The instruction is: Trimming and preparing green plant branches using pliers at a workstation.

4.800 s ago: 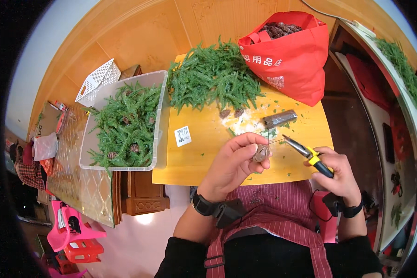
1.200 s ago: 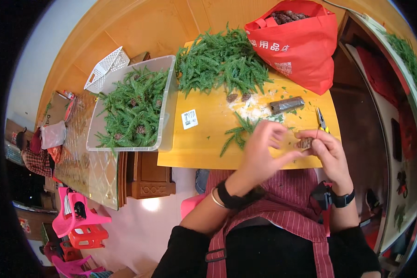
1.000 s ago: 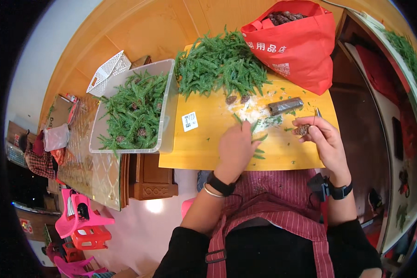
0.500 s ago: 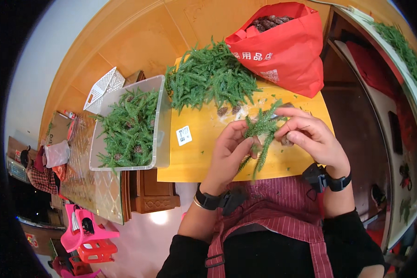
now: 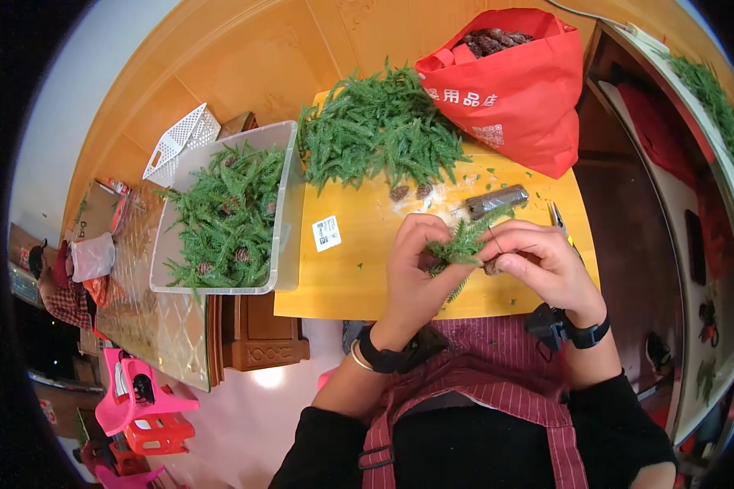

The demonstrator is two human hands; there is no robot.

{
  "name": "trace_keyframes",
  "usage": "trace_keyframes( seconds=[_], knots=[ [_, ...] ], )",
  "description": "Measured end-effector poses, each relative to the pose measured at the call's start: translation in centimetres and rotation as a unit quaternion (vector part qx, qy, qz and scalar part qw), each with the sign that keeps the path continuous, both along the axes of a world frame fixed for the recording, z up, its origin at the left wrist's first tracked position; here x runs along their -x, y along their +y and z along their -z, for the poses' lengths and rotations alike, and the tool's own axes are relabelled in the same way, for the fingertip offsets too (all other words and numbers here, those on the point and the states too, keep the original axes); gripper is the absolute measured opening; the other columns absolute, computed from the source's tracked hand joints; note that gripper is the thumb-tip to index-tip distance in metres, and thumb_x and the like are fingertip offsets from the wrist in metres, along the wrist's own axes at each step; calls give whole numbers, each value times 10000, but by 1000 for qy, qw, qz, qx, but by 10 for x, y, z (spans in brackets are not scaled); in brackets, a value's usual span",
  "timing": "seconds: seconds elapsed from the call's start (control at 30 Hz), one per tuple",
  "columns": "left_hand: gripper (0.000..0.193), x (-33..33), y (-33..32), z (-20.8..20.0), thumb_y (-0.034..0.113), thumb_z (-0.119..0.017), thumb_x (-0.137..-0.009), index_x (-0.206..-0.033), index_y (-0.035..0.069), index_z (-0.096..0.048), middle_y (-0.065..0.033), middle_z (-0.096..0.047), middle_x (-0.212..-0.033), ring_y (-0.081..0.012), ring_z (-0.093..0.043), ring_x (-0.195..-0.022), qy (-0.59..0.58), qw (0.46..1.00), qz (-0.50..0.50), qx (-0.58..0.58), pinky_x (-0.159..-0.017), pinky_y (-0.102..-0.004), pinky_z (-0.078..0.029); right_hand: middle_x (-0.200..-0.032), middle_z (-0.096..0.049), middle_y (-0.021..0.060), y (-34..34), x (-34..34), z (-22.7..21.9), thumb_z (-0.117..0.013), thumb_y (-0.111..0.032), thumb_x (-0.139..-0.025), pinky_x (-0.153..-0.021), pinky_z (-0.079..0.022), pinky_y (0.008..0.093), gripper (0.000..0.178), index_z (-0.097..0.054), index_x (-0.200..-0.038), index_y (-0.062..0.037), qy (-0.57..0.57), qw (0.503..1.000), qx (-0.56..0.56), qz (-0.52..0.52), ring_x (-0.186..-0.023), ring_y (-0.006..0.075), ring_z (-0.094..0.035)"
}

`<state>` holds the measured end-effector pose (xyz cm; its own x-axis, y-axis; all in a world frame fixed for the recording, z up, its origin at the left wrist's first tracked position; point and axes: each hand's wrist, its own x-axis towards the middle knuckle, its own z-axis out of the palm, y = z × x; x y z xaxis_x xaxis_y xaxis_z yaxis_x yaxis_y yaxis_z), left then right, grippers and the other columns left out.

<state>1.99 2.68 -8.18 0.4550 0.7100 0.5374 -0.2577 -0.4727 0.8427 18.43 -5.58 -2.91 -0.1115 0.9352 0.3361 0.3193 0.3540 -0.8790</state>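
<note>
we logged one green sprig (image 5: 466, 240), gripped in the left hand (image 5: 417, 266); one brown cone (image 5: 491, 267), pinched in the right hand (image 5: 551, 269), above the yellow table (image 5: 342, 285); a slack pinch risked dropping it.

Sprig (image 5: 465, 240) before greenery heap (image 5: 379, 126), bin (image 5: 285, 204) to left, bag (image 5: 518, 102) to right.

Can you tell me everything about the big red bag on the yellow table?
The bulging bright red cloth-like bag stands open-topped at the far right of the flat yellow tabletop, leaning a little. Rough brown pine cones show in its mouth, near the rim. A red strap folds over its left side, and white printing marks its front. The bushy green sprig pile meets its left edge. Neither the bare left hand nor the bare right hand touches it.
</note>
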Motion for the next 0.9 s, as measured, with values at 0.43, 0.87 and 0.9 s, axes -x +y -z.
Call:
trace_keyframes(
  seconds=[0.43, 0.87, 0.9],
  knots=[
    [312, 17, -6, -8, 79, -400, -909, -1202, -6, -463, -67, -553, -938, -87, -506, -602, -60, 960, 121, 246, -466, -169, -338, -896, -594, 91, -2, 3, 7, -509, -92, -858, -721, -464, 269, 172, -610, -923, 31, 93, 995, 34, -12, -804, 165, -581],
    [57, 19, -8, -17, 18, -501, -861, -897, 13, -456, -114, -539, -999, -103, -552, -562, -90, 944, 129, 291, -423, -187, -412, -1000, -569, 132, -3, 4, 8, -488, -106, -878, -758, -465, 280, 193, -586, -936, 50, 138, 985, 97, -31, -841, 173, -587],
    [67, 19, -8, -15, 17, -502, -861, -891, 17, -442, -119, -555, -966, -110, -556, -563, -90, 940, 121, 305, -430, -191, -421, -945, -587, 104, -2, 5, 7, -491, -116, -882, -759, -453, 265, 195, -596, -944, 36, 143, 985, 95, -30, -833, 147, -574]
  ],
)
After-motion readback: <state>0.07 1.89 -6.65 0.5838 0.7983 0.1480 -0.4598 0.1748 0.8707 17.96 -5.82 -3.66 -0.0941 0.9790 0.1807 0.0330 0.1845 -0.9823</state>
